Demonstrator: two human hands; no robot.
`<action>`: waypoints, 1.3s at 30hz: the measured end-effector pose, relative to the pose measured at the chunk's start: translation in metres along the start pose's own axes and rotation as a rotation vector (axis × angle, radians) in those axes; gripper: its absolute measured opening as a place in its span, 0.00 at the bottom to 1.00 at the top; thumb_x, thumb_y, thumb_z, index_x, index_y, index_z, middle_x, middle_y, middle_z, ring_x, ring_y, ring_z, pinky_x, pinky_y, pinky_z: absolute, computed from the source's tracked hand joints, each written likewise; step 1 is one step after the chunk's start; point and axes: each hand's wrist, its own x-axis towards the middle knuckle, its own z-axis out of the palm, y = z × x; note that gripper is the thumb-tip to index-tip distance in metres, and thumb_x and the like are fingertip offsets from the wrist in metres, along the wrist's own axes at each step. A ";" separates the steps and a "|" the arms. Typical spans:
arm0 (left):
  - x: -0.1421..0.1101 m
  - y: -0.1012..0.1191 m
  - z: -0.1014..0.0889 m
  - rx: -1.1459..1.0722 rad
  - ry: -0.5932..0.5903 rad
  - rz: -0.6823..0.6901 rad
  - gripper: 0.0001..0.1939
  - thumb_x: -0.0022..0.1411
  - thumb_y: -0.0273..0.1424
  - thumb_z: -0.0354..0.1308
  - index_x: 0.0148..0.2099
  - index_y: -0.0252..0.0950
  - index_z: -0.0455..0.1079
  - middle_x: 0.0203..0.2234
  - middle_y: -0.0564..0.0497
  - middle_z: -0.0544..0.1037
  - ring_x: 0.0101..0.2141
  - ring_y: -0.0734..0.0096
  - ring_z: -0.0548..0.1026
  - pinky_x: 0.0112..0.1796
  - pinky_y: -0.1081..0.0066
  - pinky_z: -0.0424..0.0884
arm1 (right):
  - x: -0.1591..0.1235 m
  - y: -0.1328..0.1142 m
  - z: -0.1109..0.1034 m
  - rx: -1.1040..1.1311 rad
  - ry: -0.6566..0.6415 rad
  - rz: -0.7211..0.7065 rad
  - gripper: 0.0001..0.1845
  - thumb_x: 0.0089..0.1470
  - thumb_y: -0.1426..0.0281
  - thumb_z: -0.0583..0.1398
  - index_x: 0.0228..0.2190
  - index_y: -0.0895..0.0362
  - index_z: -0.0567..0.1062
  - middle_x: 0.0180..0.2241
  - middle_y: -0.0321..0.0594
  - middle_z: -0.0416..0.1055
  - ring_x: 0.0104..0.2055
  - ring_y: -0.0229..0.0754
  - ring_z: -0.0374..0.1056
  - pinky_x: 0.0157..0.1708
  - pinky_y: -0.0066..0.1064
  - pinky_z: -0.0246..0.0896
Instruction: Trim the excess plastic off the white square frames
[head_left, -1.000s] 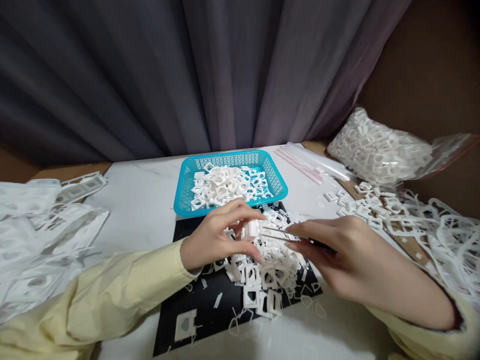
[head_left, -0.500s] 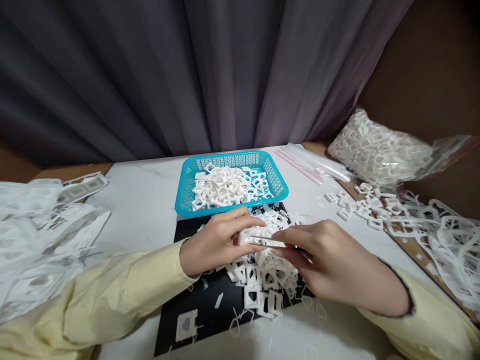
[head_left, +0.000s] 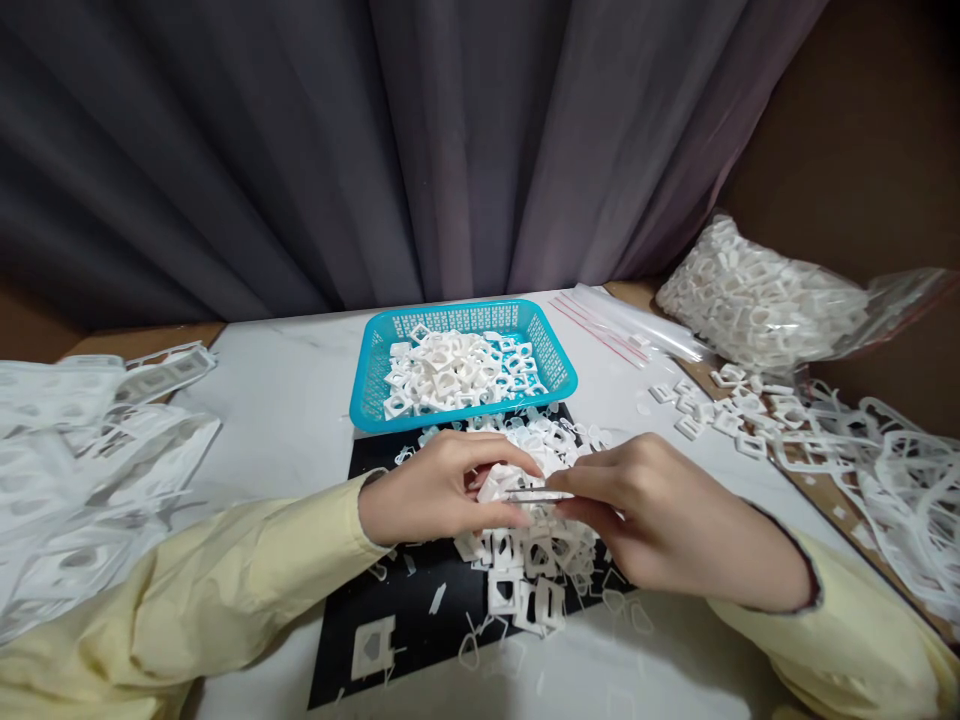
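My left hand (head_left: 435, 490) pinches a small white plastic piece (head_left: 495, 484) between thumb and fingers, just above a heap of white square parts (head_left: 536, 545) on a black mat (head_left: 420, 610). My right hand (head_left: 660, 520) grips metal tweezers (head_left: 536, 495), and their tips touch the piece held by the left hand. Both hands meet over the middle of the heap. A turquoise basket (head_left: 555, 375) with more white parts stands right behind them.
Clear bags of white parts (head_left: 757, 300) and empty zip bags (head_left: 630, 325) lie at the back right. Loose white frames and scraps (head_left: 885, 460) cover the right side, white sheets of punched frames (head_left: 82, 460) the left. A grey curtain (head_left: 390, 150) hangs behind.
My right hand has moved left with the tweezers, bringing their tips onto the piece in my left hand. Both hands have dropped slightly toward the heap.
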 end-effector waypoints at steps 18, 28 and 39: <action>0.001 -0.003 0.008 -0.631 -0.158 -0.482 0.17 0.45 0.31 0.68 0.37 0.36 0.68 0.20 0.60 0.72 0.17 0.76 0.73 0.18 0.78 0.68 | -0.005 -0.005 -0.001 -0.248 0.119 0.074 0.11 0.41 0.81 0.50 0.25 0.58 0.68 0.19 0.35 0.59 0.19 0.34 0.50 0.22 0.29 0.41; 0.000 -0.001 0.001 -0.548 -0.106 -0.403 0.19 0.42 0.32 0.69 0.38 0.36 0.71 0.13 0.63 0.65 0.15 0.78 0.68 0.17 0.79 0.63 | -0.017 0.018 -0.020 -0.422 0.342 0.274 0.10 0.53 0.74 0.52 0.31 0.57 0.74 0.19 0.37 0.66 0.18 0.36 0.58 0.22 0.30 0.45; 0.000 -0.002 0.005 -0.525 0.058 -0.233 0.20 0.40 0.28 0.70 0.39 0.36 0.73 0.24 0.56 0.72 0.22 0.78 0.66 0.24 0.76 0.64 | -0.011 -0.009 -0.012 0.132 0.007 0.109 0.11 0.59 0.70 0.52 0.28 0.56 0.71 0.20 0.33 0.66 0.20 0.32 0.55 0.22 0.27 0.46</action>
